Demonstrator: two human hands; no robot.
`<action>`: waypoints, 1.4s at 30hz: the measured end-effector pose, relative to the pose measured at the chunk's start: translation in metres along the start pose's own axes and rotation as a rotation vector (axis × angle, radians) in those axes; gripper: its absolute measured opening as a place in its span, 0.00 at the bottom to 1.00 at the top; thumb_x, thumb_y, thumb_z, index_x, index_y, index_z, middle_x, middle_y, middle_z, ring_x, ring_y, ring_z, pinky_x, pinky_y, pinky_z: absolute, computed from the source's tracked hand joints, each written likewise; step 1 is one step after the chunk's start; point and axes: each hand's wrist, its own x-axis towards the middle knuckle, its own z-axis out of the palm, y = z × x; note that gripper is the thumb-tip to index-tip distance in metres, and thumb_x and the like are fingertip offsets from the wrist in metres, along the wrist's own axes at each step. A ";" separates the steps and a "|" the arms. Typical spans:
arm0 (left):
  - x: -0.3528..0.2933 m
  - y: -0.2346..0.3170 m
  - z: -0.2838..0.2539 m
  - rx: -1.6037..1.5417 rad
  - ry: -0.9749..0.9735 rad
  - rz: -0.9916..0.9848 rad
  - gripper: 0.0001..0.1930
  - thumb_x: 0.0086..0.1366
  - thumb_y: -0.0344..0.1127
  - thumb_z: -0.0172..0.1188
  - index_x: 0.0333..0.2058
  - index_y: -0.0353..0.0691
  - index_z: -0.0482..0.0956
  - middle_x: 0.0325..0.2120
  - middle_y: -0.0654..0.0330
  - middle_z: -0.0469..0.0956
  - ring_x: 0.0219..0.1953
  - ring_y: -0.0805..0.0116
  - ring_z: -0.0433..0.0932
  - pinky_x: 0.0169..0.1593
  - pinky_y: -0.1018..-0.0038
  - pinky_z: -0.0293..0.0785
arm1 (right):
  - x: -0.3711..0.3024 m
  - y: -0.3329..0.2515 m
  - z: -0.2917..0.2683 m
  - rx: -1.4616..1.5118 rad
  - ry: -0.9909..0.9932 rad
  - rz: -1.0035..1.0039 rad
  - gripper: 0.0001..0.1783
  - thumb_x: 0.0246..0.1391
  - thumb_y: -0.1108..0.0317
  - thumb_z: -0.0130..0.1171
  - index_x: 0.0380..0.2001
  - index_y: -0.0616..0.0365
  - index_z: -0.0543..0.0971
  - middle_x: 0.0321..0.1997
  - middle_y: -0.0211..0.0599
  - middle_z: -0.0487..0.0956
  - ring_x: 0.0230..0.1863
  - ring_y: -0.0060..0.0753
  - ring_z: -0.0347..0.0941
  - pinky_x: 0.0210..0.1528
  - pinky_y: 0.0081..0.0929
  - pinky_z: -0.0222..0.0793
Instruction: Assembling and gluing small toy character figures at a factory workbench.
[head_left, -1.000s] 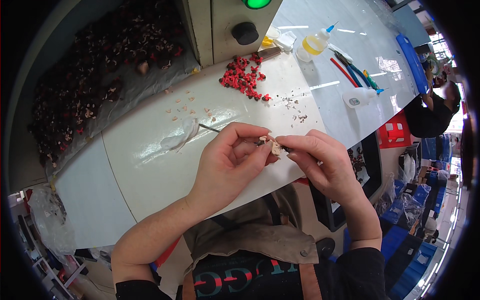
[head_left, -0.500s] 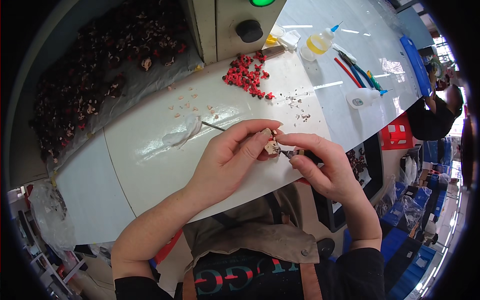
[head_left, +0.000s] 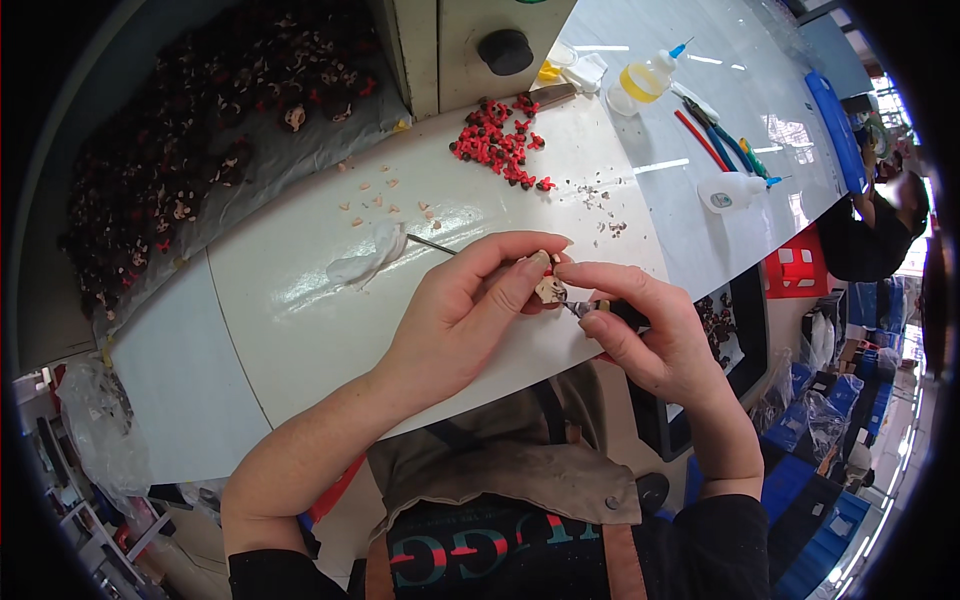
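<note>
My left hand [head_left: 450, 322] pinches a small figurine head [head_left: 549, 290] between thumb and fingers, its pale face turned toward my right hand. In my right hand [head_left: 660, 328] is a slim pointed tool [head_left: 576, 308] with a metal tip and dark handle. That tip meets or nearly meets the pale face; exactly where is too small to tell. Beyond my left hand a thin metal rod [head_left: 432, 245] runs out of a twisted white cloth [head_left: 368, 258] and passes behind the fingers. Both hands are just above the white board [head_left: 300, 330], close to its near edge.
A pile of red and black small parts [head_left: 497, 140] lies beyond my hands, with pale bits [head_left: 393, 207] scattered nearby. Rightward are squeeze bottles [head_left: 640, 82] with needle tips and pliers [head_left: 715, 130]. A bin of figurine parts [head_left: 200, 120] fills the far left. Another person [head_left: 880, 225] is at far right.
The whole view has tilted slightly, so the table things sit a little lower and to the right. My hands keep nearly the same hold on the figurine head and the tool.
</note>
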 end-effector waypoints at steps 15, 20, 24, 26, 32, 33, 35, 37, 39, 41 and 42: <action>-0.002 0.001 0.002 -0.049 0.040 -0.030 0.13 0.70 0.34 0.46 0.49 0.35 0.71 0.41 0.60 0.75 0.41 0.78 0.73 0.45 0.80 0.71 | -0.001 0.000 0.006 -0.031 0.040 -0.018 0.17 0.52 0.81 0.54 0.47 0.61 0.74 0.40 0.40 0.79 0.38 0.27 0.75 0.43 0.22 0.69; -0.004 0.002 0.001 -0.053 0.053 -0.038 0.14 0.70 0.34 0.46 0.49 0.35 0.71 0.40 0.61 0.76 0.39 0.79 0.73 0.44 0.81 0.71 | -0.001 0.003 0.011 -0.073 0.055 -0.063 0.17 0.51 0.82 0.54 0.46 0.61 0.75 0.34 0.39 0.78 0.33 0.27 0.74 0.38 0.23 0.68; -0.004 0.002 0.002 -0.072 0.070 -0.046 0.14 0.69 0.35 0.47 0.49 0.35 0.72 0.39 0.62 0.76 0.37 0.80 0.73 0.43 0.81 0.71 | 0.001 0.002 0.013 -0.170 0.077 -0.060 0.17 0.49 0.81 0.57 0.44 0.59 0.76 0.30 0.38 0.78 0.30 0.30 0.74 0.34 0.23 0.69; -0.005 0.002 0.001 -0.066 0.077 -0.049 0.14 0.69 0.36 0.47 0.48 0.35 0.72 0.39 0.62 0.76 0.37 0.80 0.72 0.43 0.81 0.71 | 0.002 0.001 0.014 -0.232 0.081 -0.027 0.16 0.48 0.79 0.60 0.43 0.58 0.77 0.31 0.39 0.78 0.31 0.34 0.77 0.35 0.24 0.71; -0.005 0.002 -0.002 -0.055 0.080 -0.029 0.15 0.69 0.38 0.48 0.48 0.35 0.72 0.37 0.63 0.75 0.35 0.81 0.72 0.42 0.82 0.71 | 0.005 0.001 0.017 0.086 0.115 0.004 0.13 0.54 0.77 0.54 0.44 0.60 0.76 0.40 0.38 0.79 0.37 0.26 0.75 0.39 0.20 0.71; -0.005 0.001 -0.002 -0.047 0.079 -0.011 0.15 0.69 0.38 0.48 0.48 0.35 0.72 0.37 0.63 0.75 0.35 0.81 0.72 0.42 0.82 0.71 | 0.006 -0.003 0.014 0.132 0.069 0.065 0.13 0.56 0.77 0.53 0.46 0.61 0.75 0.43 0.38 0.78 0.39 0.24 0.75 0.40 0.20 0.71; -0.005 0.000 -0.001 -0.043 0.078 0.004 0.15 0.69 0.38 0.48 0.48 0.35 0.72 0.36 0.64 0.74 0.35 0.81 0.72 0.42 0.82 0.71 | 0.005 -0.005 0.010 0.175 0.023 0.132 0.13 0.58 0.76 0.51 0.47 0.62 0.75 0.45 0.38 0.78 0.41 0.23 0.74 0.42 0.20 0.71; -0.006 0.001 -0.001 -0.063 0.078 0.001 0.15 0.69 0.38 0.48 0.48 0.35 0.72 0.37 0.63 0.74 0.36 0.81 0.72 0.42 0.82 0.71 | 0.005 -0.005 0.009 0.146 0.015 0.124 0.14 0.59 0.73 0.50 0.48 0.62 0.74 0.41 0.36 0.76 0.32 0.19 0.71 0.37 0.17 0.68; -0.005 0.000 -0.001 -0.069 0.075 0.001 0.15 0.69 0.38 0.48 0.48 0.35 0.72 0.37 0.63 0.74 0.36 0.81 0.72 0.42 0.82 0.71 | 0.006 -0.010 0.007 0.125 0.003 0.147 0.15 0.58 0.73 0.50 0.48 0.62 0.74 0.41 0.35 0.76 0.32 0.19 0.71 0.37 0.17 0.68; -0.005 -0.001 -0.001 -0.074 0.073 0.002 0.15 0.69 0.38 0.48 0.48 0.35 0.72 0.37 0.63 0.74 0.36 0.81 0.72 0.42 0.82 0.71 | 0.006 -0.013 0.006 0.105 -0.009 0.167 0.15 0.58 0.74 0.51 0.48 0.62 0.74 0.40 0.35 0.76 0.32 0.19 0.72 0.36 0.17 0.68; -0.006 -0.001 0.000 -0.072 0.077 0.007 0.15 0.69 0.38 0.48 0.48 0.35 0.72 0.37 0.63 0.74 0.36 0.81 0.72 0.42 0.82 0.71 | 0.006 -0.013 0.006 0.097 -0.015 0.171 0.15 0.57 0.74 0.51 0.48 0.62 0.74 0.39 0.35 0.76 0.32 0.19 0.72 0.36 0.17 0.68</action>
